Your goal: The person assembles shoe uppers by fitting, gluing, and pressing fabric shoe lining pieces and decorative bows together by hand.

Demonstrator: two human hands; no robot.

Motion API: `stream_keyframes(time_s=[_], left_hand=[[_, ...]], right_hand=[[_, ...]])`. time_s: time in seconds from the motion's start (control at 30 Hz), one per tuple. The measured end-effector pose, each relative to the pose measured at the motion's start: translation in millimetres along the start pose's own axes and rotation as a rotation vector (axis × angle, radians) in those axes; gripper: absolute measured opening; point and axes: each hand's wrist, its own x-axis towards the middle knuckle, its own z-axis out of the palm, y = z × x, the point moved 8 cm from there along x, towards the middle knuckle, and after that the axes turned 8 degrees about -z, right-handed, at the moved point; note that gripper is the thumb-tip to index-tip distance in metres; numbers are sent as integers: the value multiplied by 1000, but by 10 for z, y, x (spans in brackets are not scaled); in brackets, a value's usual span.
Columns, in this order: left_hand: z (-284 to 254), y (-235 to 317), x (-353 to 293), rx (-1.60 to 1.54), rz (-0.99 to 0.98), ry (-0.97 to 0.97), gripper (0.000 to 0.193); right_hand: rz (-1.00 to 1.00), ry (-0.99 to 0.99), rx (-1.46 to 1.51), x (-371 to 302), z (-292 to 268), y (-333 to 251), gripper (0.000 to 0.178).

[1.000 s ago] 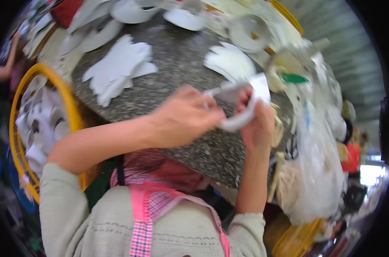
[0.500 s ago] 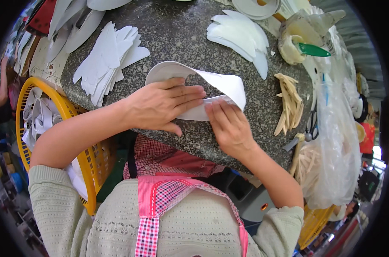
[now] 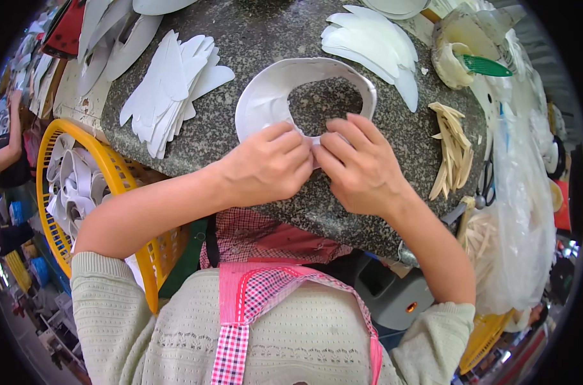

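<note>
A white, ring-shaped shoe upper [image 3: 256, 106] lies on the speckled stone worktop [image 3: 253, 48] in front of me, its opening facing up. At its near edge, my left hand [image 3: 269, 160] has its fingers curled, pinching the band where its ends come together. Close beside it, my right hand [image 3: 359, 167] grips the same edge with bent fingers, the knuckles upward. Both sets of fingertips almost meet there and hide part of the edge. The inside of the left wall looks creased.
White cut pieces [image 3: 169, 90] are stacked at left; another fanned pile [image 3: 375, 51] lies far right. Pale flat strips [image 3: 453, 151], scissors [image 3: 488, 183] and a crusted tub [image 3: 455, 64] with a green-handled tool [image 3: 487, 65] line the right. A yellow basket [image 3: 112, 157] holds white uppers beside my left arm.
My left hand has gone from lying flat on the upper to pinching its near edge. The twisted upper now sits as a rounder ring, and the hands have come together.
</note>
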Motion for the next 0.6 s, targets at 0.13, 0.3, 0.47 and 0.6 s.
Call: stream_keyframes(time_s=[0.13, 0.3, 0.47, 0.6], left_hand=[[-213, -206, 48, -169, 74, 67, 32], [-160, -191, 177, -377, 15, -12, 41], [-81, -240, 218, -573, 1, -55, 42], [-70, -270, 231, -580, 27, -35, 40]], right_hand=[[71, 22, -94, -323, -102, 243, 13], [170, 18, -39, -181, -150, 239, 22], [359, 115, 362, -335, 4, 192, 37], [322, 143, 294, -329, 8, 234, 40]])
